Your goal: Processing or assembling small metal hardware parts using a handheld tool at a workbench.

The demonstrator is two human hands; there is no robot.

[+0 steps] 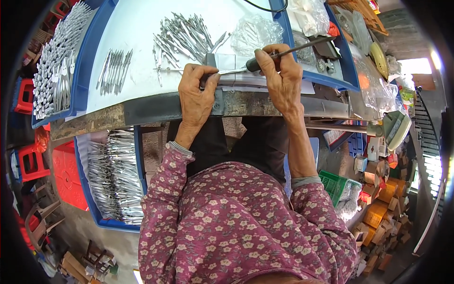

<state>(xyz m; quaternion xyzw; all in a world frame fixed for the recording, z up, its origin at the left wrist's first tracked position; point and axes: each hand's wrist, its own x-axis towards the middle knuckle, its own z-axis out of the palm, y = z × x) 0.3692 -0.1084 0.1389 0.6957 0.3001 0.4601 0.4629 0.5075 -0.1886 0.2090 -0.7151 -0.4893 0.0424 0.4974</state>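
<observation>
My left hand (197,92) rests at the front edge of the white tray bed and pinches a thin silver metal piece (226,72) against a small steel block (226,61). My right hand (280,75) grips a dark-handled tool (288,51) whose shaft points up to the right; its tip sits near the metal piece. A loose heap of similar silver pieces (184,33) lies just beyond my left hand. A smaller row of them (113,70) lies to the left.
The blue-rimmed tray (90,52) sits on a worn workbench edge (142,110). Clear plastic bags (255,31) lie at the back. Bins of silver pieces stand at the far left (54,61) and below the bench (113,175). Red stools (26,94) and boxes (378,208) surround.
</observation>
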